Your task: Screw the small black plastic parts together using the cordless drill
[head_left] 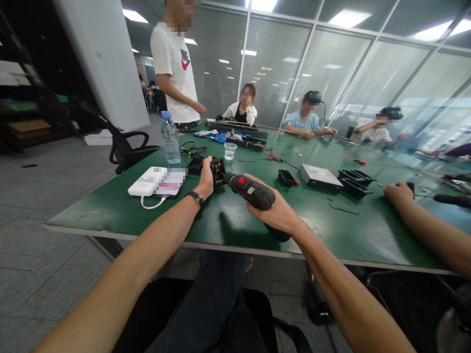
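My right hand (277, 212) grips a black electric screwdriver (250, 190) with a red switch, its tip pointing left into a small black part (218, 169). My left hand (205, 182), with a dark band on the wrist, holds that black part steady on the green table (121, 208). Another black piece (195, 165) lies just left of it.
A white power bank (146, 182) and a phone (170, 184) lie to the left, a water bottle (170, 138) and a plastic cup (230, 150) behind. A grey box (321, 177) and black trays (355, 182) sit right. A co-worker's hand (398, 193) rests at right; other people sit and stand at the far side.
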Action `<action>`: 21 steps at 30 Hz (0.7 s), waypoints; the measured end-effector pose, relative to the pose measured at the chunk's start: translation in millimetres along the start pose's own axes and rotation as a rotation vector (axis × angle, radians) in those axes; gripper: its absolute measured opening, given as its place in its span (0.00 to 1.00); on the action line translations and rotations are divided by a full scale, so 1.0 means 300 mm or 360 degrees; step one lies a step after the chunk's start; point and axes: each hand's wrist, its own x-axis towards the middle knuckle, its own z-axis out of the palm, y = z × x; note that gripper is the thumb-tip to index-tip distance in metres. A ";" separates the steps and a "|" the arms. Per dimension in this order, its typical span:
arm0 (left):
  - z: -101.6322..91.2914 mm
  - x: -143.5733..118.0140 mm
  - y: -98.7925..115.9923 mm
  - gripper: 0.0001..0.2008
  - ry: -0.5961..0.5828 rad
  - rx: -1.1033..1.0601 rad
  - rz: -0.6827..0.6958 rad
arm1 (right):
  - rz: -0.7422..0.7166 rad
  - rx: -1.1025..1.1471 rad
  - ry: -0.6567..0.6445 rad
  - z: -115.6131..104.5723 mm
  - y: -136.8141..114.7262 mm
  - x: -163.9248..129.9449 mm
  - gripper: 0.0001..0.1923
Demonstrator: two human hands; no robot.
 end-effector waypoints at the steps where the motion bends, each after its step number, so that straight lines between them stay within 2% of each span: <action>1: 0.000 0.000 0.000 0.22 -0.0007 0.0000 0.0002 | -0.0003 -0.0004 0.0001 0.000 0.000 0.000 0.47; 21: -0.002 -0.007 0.003 0.23 -0.0019 0.0033 0.0004 | -0.0005 -0.0014 -0.0007 -0.003 0.002 0.000 0.45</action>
